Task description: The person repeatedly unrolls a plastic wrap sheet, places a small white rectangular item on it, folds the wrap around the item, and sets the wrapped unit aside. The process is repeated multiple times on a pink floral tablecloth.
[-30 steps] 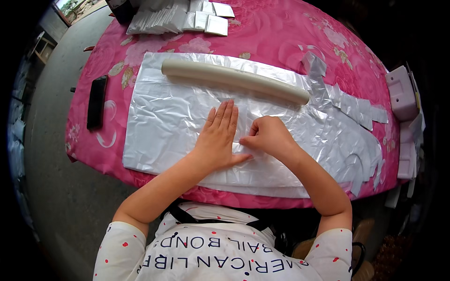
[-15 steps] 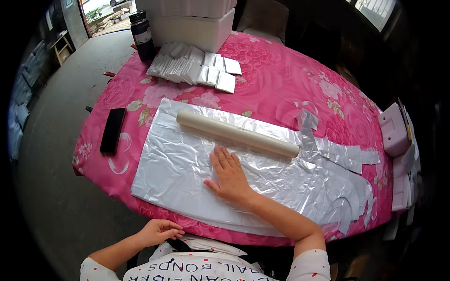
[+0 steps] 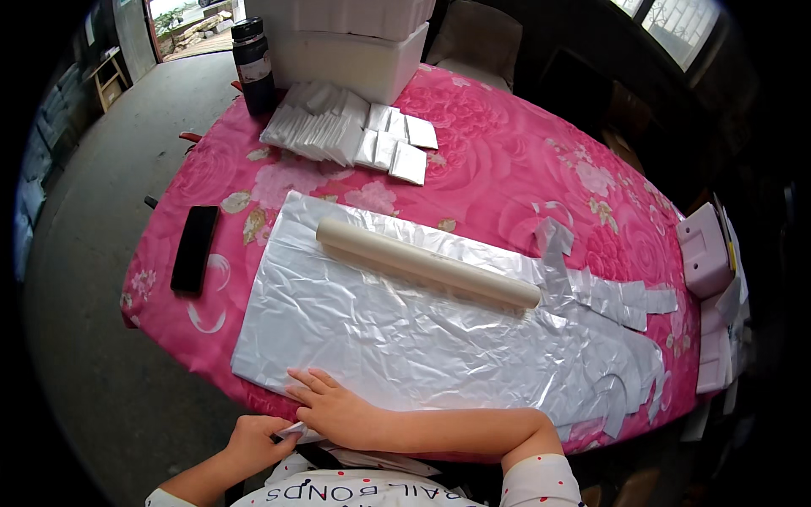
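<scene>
While left hand (image 3: 256,443) pinches film (image 3: 292,429) (whitish) — right hand (image 3: 340,415) touches plastic sheeting (image 3: 405,346).

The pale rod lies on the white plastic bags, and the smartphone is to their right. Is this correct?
The side is wrong: the head view shows the smartphone left of the white plastic bags. The pale rod does lie on them.
</scene>
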A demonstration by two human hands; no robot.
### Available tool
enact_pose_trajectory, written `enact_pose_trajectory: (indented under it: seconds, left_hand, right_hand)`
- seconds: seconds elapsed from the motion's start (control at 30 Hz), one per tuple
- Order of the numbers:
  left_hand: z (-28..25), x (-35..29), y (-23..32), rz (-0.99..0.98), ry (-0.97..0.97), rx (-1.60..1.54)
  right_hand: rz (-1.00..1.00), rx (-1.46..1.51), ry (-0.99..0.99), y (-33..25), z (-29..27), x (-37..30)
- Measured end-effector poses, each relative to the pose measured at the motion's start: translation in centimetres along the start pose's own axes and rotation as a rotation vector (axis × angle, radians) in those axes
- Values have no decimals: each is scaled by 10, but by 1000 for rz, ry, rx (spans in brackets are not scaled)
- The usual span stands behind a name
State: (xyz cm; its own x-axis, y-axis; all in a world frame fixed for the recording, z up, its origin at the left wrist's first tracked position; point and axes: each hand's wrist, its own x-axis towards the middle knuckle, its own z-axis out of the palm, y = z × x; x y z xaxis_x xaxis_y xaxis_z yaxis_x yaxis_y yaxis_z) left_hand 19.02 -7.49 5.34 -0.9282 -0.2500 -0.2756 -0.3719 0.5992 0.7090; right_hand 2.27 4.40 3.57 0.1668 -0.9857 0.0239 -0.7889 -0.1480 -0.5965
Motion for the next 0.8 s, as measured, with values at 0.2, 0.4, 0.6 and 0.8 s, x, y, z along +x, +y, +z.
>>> enact_pose_trajectory:
  seconds: [0.2,0.4,0.6,0.8]
  left_hand:
    - [-15,25,3,189,320,-60]
    - [-11,31,-2,222,283,-92]
    - [-10,40,-1,225,239,-104]
    - [-13,42,9,240,223,-86]
  right_hand:
    - [158,321,455,79,-87,-9]
    - [654,686,1066,239,-181,1]
    - [1047,115,857,312,-191,1]
    - [1083,-187,891,268,-186,0]
